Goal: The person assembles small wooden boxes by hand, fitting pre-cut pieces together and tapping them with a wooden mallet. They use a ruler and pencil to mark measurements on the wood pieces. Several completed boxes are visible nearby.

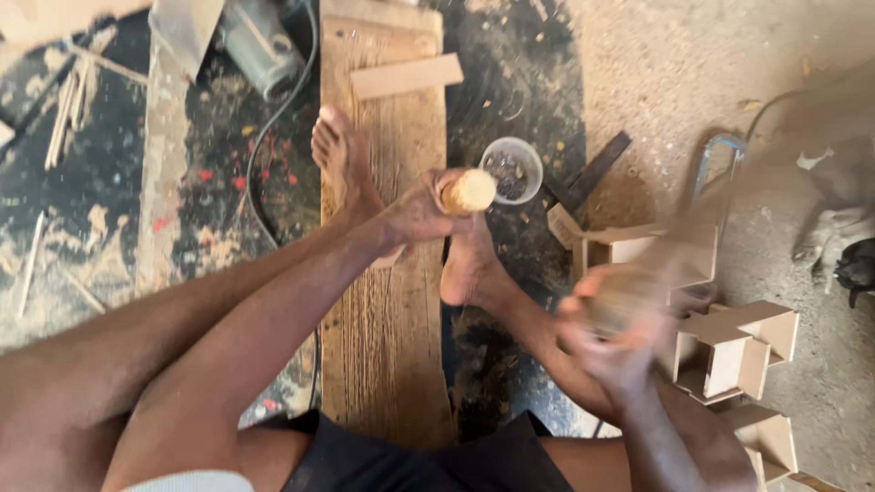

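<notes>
Nearest the camera, the right hand (612, 335) is a blur beside the small wooden boxes (729, 351), its fingers seemingly curled round something pale, perhaps a block or pad, though the smear hides what it is. Further out, the left hand (421, 211) has its fingers wrapped tightly round a short wooden peg (469, 191), held end-up over the plank (387, 301), with both bare feet resting there, probably to pin the board. Beyond sit a plastic cup (511, 169) of small dark bits within reach, then a power tool (260, 46) and its cord
</notes>
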